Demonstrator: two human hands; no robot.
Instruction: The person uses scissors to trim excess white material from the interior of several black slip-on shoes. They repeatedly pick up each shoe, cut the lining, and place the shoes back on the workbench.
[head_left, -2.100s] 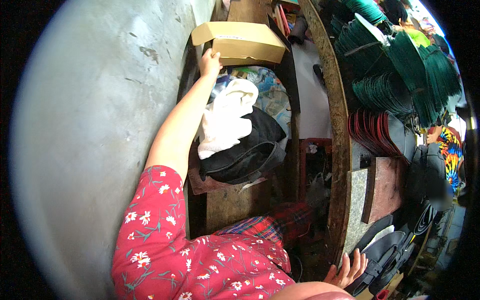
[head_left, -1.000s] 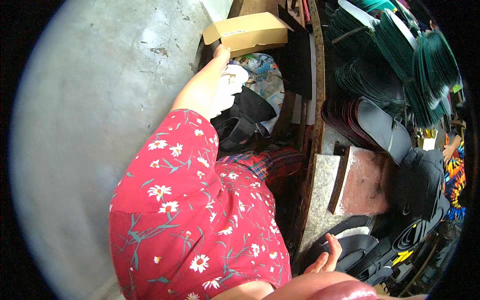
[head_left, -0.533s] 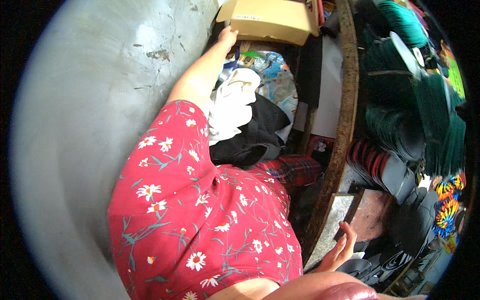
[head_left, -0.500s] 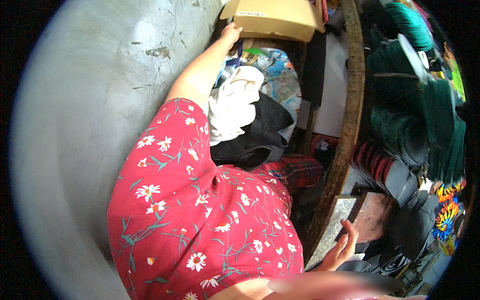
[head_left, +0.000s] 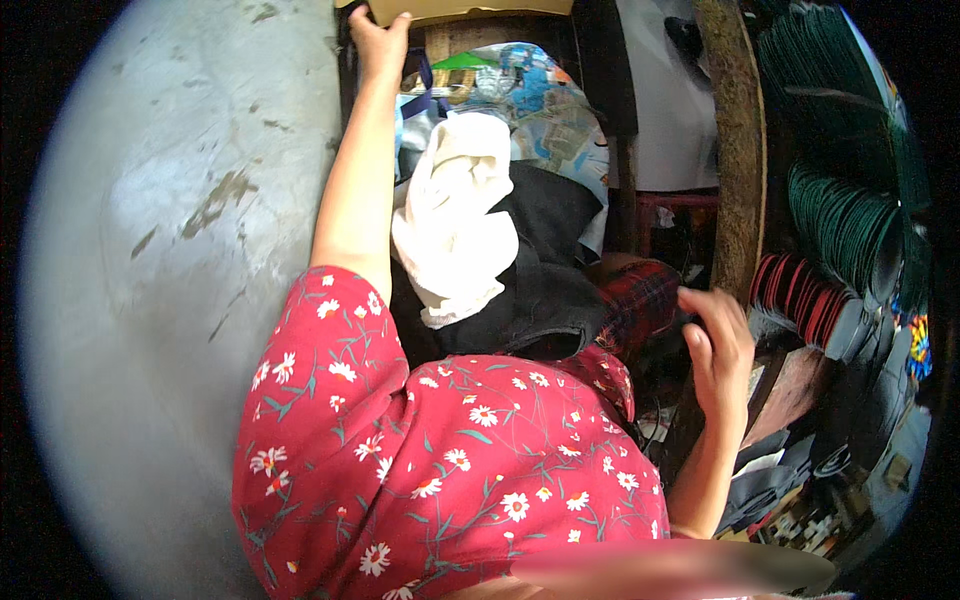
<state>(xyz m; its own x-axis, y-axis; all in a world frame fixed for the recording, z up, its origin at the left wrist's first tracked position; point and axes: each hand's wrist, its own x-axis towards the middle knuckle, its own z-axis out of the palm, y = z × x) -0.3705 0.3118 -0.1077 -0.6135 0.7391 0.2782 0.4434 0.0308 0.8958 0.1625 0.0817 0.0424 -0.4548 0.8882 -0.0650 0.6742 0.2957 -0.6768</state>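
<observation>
While the left hand (head_left: 378,40) is still gripping the cardboard box (head_left: 470,10) at the top edge, the right hand (head_left: 720,345) is lifting, fingers loosely spread and empty; attention is staying on the box.

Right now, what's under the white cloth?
The white cloth lies on a black bag, with colourful printed wrappers behind. Anything below the bag is covered. The left hand grips the cardboard box.

A grey concrete floor (head_left: 170,300) carries a heap beside it: white cloth (head_left: 455,225) on black bag (head_left: 540,290), printed papers (head_left: 545,125) behind.
</observation>
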